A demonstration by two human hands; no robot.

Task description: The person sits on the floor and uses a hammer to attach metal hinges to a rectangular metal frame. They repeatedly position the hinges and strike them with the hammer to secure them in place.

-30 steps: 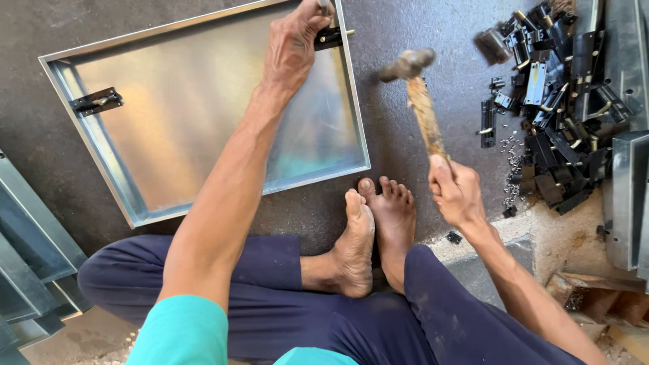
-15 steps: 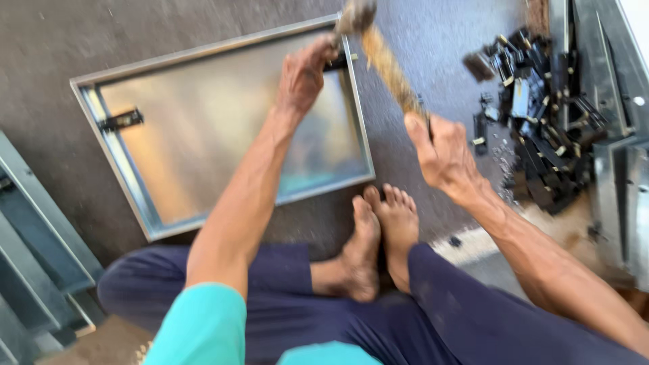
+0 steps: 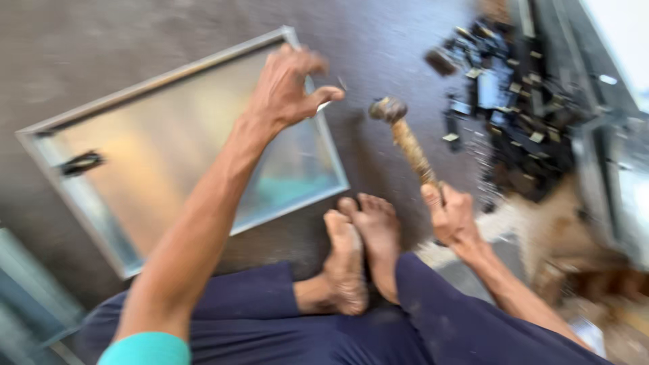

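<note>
My right hand (image 3: 449,215) grips the wooden handle of a hammer (image 3: 405,138). Its worn head points up and left above the dark floor, just right of a shallow sheet-metal tray (image 3: 169,149). My left hand (image 3: 287,84) reaches out over the tray's right rim with the fingers curled and the thumb stuck out. A small pale sliver shows beside the thumb. Blur hides whether the hand pinches anything. A black latch (image 3: 81,162) sits on the tray's left side. My bare feet (image 3: 358,250) rest crossed just below the tray.
A heap of small black metal parts (image 3: 507,101) lies at the upper right. Grey metal frames (image 3: 608,169) stand along the right edge, and more sheet metal (image 3: 27,290) lies at the lower left. Sandy debris (image 3: 541,230) covers the floor by my right hand.
The hammer was over the tray's top right corner half a second ago and has swung back down to the right. My left hand has slid along the tray's right rim. The view shifted and blurred.
</note>
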